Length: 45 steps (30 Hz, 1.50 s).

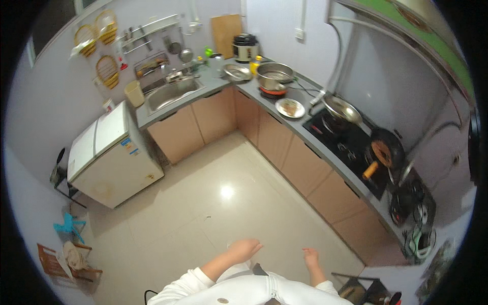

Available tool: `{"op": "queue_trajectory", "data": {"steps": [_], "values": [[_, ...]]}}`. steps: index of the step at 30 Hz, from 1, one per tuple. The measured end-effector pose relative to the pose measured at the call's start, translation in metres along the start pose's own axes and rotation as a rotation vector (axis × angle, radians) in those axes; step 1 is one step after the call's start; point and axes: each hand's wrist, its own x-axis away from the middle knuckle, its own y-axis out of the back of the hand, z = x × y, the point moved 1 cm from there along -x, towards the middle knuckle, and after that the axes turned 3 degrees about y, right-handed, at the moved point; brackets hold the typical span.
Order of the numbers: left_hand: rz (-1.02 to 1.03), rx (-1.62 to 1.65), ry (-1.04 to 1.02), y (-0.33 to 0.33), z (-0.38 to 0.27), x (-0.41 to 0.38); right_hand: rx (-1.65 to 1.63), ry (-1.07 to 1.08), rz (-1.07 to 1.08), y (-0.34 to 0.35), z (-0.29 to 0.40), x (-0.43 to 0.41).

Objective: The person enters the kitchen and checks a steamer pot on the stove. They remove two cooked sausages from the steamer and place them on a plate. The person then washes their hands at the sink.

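Observation:
Both hands are in the air in front of my body, above the tiled floor. My left hand point(246, 249) has its fingers loosely bent, and no object shows in it. To its right, my right hand point(311, 256) hangs with fingers curled, and I see nothing in it. Neither hand touches the counter. Beyond them a wok point(386, 152) with brown food sits on the black gas stove point(343, 146). A white plate of food point(290, 108) lies on the counter left of the stove.
An L-shaped counter point(249, 90) carries a steel pot point(274, 74), a pressure cooker point(245, 47) and a sink point(171, 95). A white chest freezer point(118, 167) stands at the left wall. Near it are a blue stool point(69, 227) and a wooden chair point(49, 259).

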Motion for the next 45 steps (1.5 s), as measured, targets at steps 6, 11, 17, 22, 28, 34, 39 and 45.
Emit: {"op": "queue_trajectory", "data": {"steps": [6,11,17,22,28,34,39,45], "values": [[-0.383,0.110,0.191,0.087,0.101,0.033,0.146,0.127,0.387,-0.116,0.161,-0.072],[-0.433,0.084,0.444,0.147,0.163,0.058,0.199,0.341,0.509,-0.183,0.261,-0.111],[-0.460,0.151,0.538,0.164,0.216,0.039,0.256,0.370,0.514,-0.234,0.304,-0.181],[-0.440,0.167,0.464,0.212,0.258,-0.037,0.185,0.363,0.465,-0.267,0.321,-0.277],[-0.370,0.158,0.435,0.326,0.284,-0.163,0.091,0.222,0.429,-0.308,0.393,-0.411],[-0.492,0.141,0.469,0.425,0.330,-0.231,0.096,0.381,0.540,-0.369,0.543,-0.518],[-0.647,0.054,0.510,0.468,0.415,-0.234,-0.066,0.531,0.601,-0.451,0.656,-0.557],[-0.720,0.090,0.450,0.559,0.516,-0.263,-0.199,0.352,0.662,-0.528,0.732,-0.575]]}}
